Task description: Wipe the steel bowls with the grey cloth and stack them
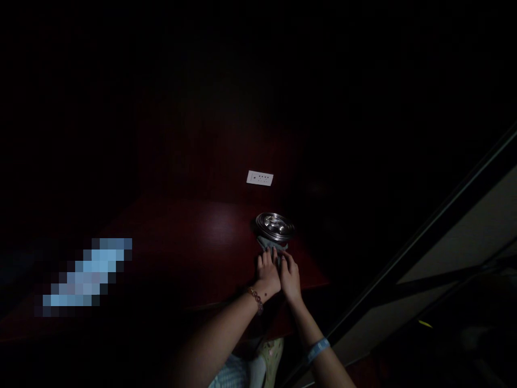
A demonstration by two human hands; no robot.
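Observation:
A crumpled grey-green cloth (273, 244) lies on the dark red table, against the near side of a shiny round metal dish (275, 226). My left hand (267, 274), with a beaded bracelet at the wrist, reaches onto the cloth, its fingers bent over the near edge. Close beside it, my right hand (291, 276) has its fingers curled down on the same cloth. Both thumbs and the part of the cloth under the fingers are hard to make out in the dim light. The dish looks like several nested pieces, with bright reflections inside.
The dark red tabletop (194, 231) runs to a wall with a white socket plate (259, 178). A glowing, pixelated screen (86, 277) is at the left. A dark-framed panel (456, 221) slants along the right. Below the table edge shows a pale clog (273, 355).

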